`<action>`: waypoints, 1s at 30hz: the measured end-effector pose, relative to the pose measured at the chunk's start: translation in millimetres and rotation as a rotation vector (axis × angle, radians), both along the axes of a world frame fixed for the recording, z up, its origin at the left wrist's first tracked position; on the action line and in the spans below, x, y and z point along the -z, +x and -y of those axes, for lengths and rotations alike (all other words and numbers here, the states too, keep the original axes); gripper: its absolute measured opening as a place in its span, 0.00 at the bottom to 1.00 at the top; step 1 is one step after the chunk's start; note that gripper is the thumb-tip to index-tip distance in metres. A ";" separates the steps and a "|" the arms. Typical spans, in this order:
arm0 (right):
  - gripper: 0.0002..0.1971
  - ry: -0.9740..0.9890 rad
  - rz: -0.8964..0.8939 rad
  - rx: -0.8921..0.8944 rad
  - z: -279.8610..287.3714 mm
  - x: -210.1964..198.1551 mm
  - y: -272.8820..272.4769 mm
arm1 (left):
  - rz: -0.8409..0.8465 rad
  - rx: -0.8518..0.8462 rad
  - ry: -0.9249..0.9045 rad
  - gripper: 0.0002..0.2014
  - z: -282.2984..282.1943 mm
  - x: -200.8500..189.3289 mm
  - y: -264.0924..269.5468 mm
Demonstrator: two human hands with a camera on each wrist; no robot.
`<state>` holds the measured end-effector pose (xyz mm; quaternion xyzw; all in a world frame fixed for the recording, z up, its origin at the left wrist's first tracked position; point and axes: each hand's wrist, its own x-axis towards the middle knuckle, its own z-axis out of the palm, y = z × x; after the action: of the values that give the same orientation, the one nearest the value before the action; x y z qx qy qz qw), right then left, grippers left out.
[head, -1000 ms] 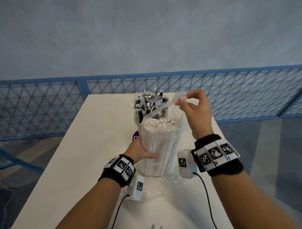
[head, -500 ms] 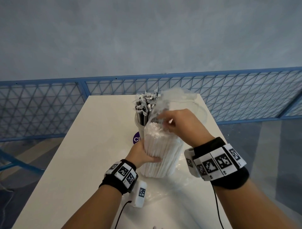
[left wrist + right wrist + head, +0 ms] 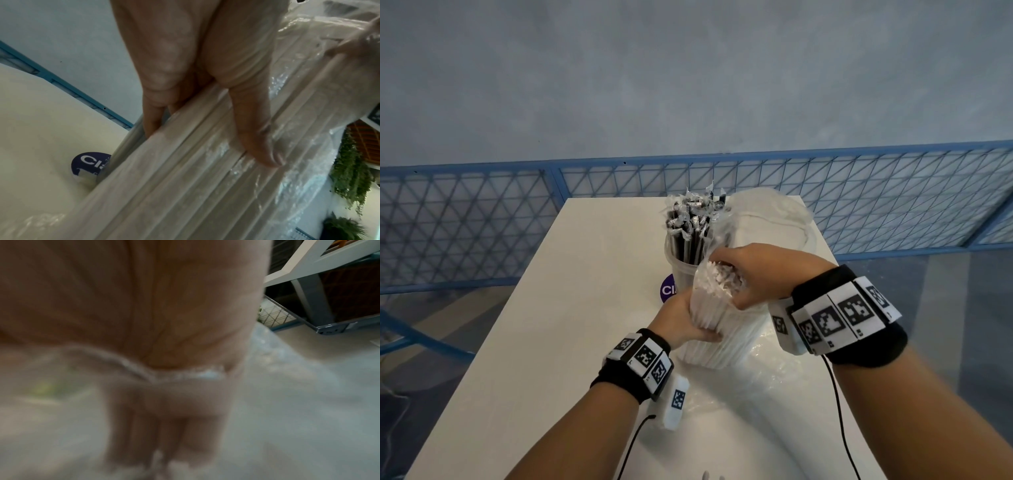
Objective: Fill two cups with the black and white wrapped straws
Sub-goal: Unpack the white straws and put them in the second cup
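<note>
Landmark: bag of white straws (image 3: 717,329), upright mid-table (image 3: 558,308). Left of it, bare tabletop runs to the edge. Left hand (image 3: 681,323) grasps its left flank. Cup of black straws (image 3: 686,245) stands just behind. Right hand (image 3: 756,274) clutches the straw tops inside the bag mouth; the table's right edge lies near.

This looks to me like a fenced-off work bay in some indoor hall, not a home: my white table (image 3: 571,329) stands against a blue wire-mesh barrier (image 3: 859,192), with a bare grey-blue wall (image 3: 688,85) behind it. My wrist views catch metal shelving (image 3: 312,293) and hanging green plants (image 3: 349,170) off to the side
</note>
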<state>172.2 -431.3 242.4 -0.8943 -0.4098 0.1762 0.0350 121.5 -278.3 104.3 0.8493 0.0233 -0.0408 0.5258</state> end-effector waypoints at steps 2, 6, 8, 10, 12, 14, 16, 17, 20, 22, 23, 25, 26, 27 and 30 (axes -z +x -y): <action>0.36 -0.009 -0.017 0.000 -0.3 -1.8 -0.5 | -0.002 0.006 -0.005 0.28 -0.5 0.3 0.5; 0.36 -0.011 -0.014 0.014 -1.3 -2.1 -1.9 | 0.011 0.009 -0.016 0.27 -2.4 2.5 2.6; 0.33 0.002 0.069 0.056 -6.9 5.0 -3.4 | 0.008 0.014 -0.012 0.28 -1.5 2.4 4.1; 0.23 -0.035 0.231 0.069 -15.3 16.3 -6.8 | 0.012 0.024 -0.014 0.28 -1.0 1.9 6.0; 0.14 -0.017 0.320 0.104 -20.5 25.4 -7.5 | 0.010 0.018 -0.052 0.28 -1.9 1.9 8.0; 0.13 0.063 0.326 0.142 -20.9 28.8 -5.7 | 0.018 -0.005 -0.102 0.26 -3.3 0.0 10.0; 0.15 0.134 0.329 0.150 -18.1 30.7 -2.1 | 0.033 -0.014 -0.119 0.22 -4.7 -0.6 11.1; 0.17 0.172 0.330 0.153 -17.0 31.1 -0.2 | 0.040 -0.009 -0.115 0.20 -5.3 -0.8 11.5; 0.17 0.297 0.292 0.163 -14.7 31.3 5.2 | 0.060 0.033 -0.079 0.22 -6.0 0.7 10.7; 0.21 0.362 0.242 0.166 -14.4 29.3 8.7 | 0.053 0.047 -0.070 0.22 -6.6 4.1 11.6; 0.24 0.377 0.225 0.161 -14.4 28.0 9.4 | 0.043 0.044 -0.074 0.23 -6.8 6.7 12.4; 0.24 0.428 0.238 0.150 -13.9 22.9 11.4 | 0.033 0.035 -0.083 0.26 -6.9 10.6 12.3; 0.23 0.467 0.237 0.159 -12.5 18.6 12.2 | 0.030 0.034 -0.083 0.28 -7.0 11.8 11.7; 0.23 0.505 0.226 0.171 -10.9 13.3 12.9 | 0.024 0.034 -0.091 0.30 -7.2 13.3 11.2; 0.22 0.610 0.201 0.208 -5.8 -1.2 15.0 | 0.018 0.035 -0.112 0.34 -6.7 14.1 8.4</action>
<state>187.1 -425.5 243.6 -0.8924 -0.3518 -0.0479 0.2784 129.9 -271.6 90.2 0.8190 0.0014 -0.0437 0.5721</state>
